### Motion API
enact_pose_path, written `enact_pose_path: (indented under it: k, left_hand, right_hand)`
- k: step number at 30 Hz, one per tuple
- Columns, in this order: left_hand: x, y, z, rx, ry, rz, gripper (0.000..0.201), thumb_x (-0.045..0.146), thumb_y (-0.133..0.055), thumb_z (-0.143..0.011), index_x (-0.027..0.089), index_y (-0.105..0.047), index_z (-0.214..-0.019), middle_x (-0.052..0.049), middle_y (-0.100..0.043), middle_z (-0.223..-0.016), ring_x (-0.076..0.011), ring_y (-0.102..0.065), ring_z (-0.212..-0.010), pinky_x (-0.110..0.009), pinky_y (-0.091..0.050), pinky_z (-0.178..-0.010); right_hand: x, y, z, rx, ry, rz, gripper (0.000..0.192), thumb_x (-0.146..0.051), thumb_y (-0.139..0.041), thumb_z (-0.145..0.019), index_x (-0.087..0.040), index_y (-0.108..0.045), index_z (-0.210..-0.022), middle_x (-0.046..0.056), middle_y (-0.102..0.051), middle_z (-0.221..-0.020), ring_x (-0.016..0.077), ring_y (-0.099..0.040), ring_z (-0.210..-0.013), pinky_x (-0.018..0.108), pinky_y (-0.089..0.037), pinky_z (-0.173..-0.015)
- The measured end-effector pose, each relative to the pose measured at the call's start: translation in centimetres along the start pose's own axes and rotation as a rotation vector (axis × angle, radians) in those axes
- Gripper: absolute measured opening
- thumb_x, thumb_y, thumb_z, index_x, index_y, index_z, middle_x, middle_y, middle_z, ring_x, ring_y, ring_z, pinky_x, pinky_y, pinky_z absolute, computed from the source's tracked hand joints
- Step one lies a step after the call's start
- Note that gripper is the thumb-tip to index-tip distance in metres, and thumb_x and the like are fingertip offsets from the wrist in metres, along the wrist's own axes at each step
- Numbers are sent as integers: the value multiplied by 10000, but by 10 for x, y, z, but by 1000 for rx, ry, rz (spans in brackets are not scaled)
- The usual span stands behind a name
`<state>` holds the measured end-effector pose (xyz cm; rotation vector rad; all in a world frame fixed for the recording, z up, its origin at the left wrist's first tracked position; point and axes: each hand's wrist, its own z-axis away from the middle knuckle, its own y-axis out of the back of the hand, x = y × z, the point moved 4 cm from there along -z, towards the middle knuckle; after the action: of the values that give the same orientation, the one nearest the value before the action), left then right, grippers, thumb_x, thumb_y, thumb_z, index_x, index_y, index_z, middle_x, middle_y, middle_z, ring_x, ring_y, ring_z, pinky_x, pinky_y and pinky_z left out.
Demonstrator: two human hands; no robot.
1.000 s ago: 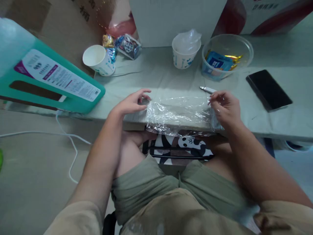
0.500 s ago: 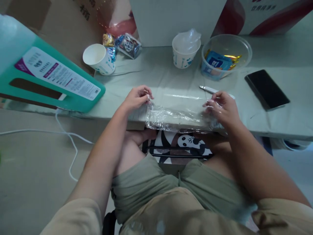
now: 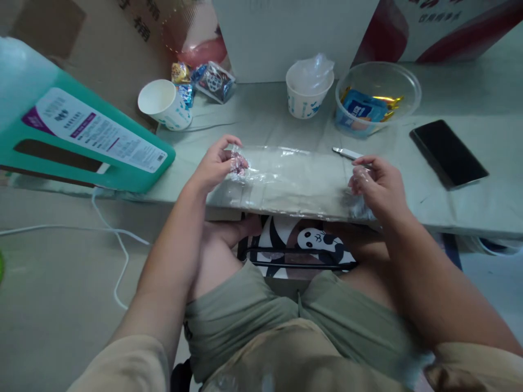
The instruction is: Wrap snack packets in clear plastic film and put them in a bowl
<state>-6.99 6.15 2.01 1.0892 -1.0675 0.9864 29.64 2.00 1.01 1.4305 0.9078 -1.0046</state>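
A sheet of clear plastic film (image 3: 294, 179) stretches between my hands over the table's front edge. My left hand (image 3: 218, 163) pinches its left end, the film bunched at the fingertips. Closed on the right end is my right hand (image 3: 378, 182), thumb and fingers together. Just behind that hand lies a slim utility knife (image 3: 345, 153), its tip pointing left and its other end hidden by the fingers. The film looks mostly flat, with creases and shine along its back and front edges.
Behind stand a paper cup (image 3: 163, 106), another cup (image 3: 306, 100) with crumpled plastic, and a clear bowl (image 3: 411, 90) of wrapped packets. A phone (image 3: 448, 152) lies right. A large green jug (image 3: 139, 158) leans at left, near a white cable (image 3: 122, 256).
My left hand has moved left and my right hand slightly right. The film between them is pulled wider and flatter.
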Motion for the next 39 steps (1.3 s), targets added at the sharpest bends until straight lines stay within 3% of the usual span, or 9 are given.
enact_pose_path:
  k: [4,9,11,14,15,22,29,34,39]
  left_hand:
    - [-12,0,-9,-18,80,-86,386,184,-706,-747,240,-505,-1072,25,-675,-744,-131,-661,-613,-238,-488,-588]
    - [-11,-3,-13,-26,36,-44,379,160,-713,-751,223,-495,-1054,11,-701,-820,-109,-672,-666,-229,-500,-642]
    - [-12,-4,-14,-30,62,-35,385,147,-722,-746,225,-497,-1049,18,-700,-820,-106,-670,-659,-224,-496,-632]
    - [-16,-5,-16,-23,98,-33,387,134,-731,-749,231,-500,-1044,24,-697,-816,-105,-675,-647,-218,-486,-614]
    - [-16,-5,-16,-18,106,-31,386,129,-734,-749,232,-501,-1039,25,-696,-811,-104,-677,-645,-214,-480,-607]
    - [-16,-5,-17,25,162,45,426,72,-725,-730,248,-502,-1047,41,-706,-807,-95,-681,-642,-202,-480,-600]
    - [-21,-2,-21,88,184,168,369,97,-746,-750,243,-514,-998,34,-713,-814,-93,-675,-609,-216,-528,-586]
    - [-23,1,-24,124,225,193,286,111,-782,-727,202,-534,-837,18,-688,-762,-104,-680,-620,-216,-540,-582]
    - [-20,2,-25,96,210,227,254,99,-749,-704,205,-559,-835,8,-699,-796,-108,-676,-656,-233,-555,-634]
  right_hand:
    - [11,0,-8,12,-40,147,211,-314,-654,-852,-238,-622,-1046,-30,-609,-634,141,-566,-517,283,-460,-506]
    - [10,2,-6,84,399,341,637,-325,-797,-746,-301,-551,-1333,106,-595,-1276,274,-671,-1061,433,-591,-804]
    - [6,-4,-1,53,579,463,558,-305,-802,-760,-332,-611,-1283,103,-512,-1410,328,-595,-1256,519,-549,-976]
    - [-4,-16,8,-39,702,534,147,-300,-733,-855,-315,-712,-1000,59,-574,-1364,335,-579,-1303,566,-481,-1072]
    - [-10,-19,11,-64,713,519,38,-300,-708,-877,-301,-711,-916,52,-618,-1308,328,-602,-1280,565,-478,-1075]
    - [-44,-10,33,-98,573,206,53,-304,-659,-807,-299,-628,-765,49,-768,-1020,325,-706,-1124,578,-522,-1043]
    - [-50,-5,44,-335,606,47,91,-243,-606,-798,-275,-587,-715,46,-797,-1074,306,-705,-1174,535,-526,-1029]
    - [-51,-20,57,-606,722,248,93,-231,-589,-829,-252,-651,-763,47,-769,-1215,322,-629,-1292,533,-490,-1031]
    - [-34,-47,70,-816,647,586,194,-328,-619,-887,-245,-785,-834,60,-662,-1448,431,-452,-1455,689,-362,-1112]
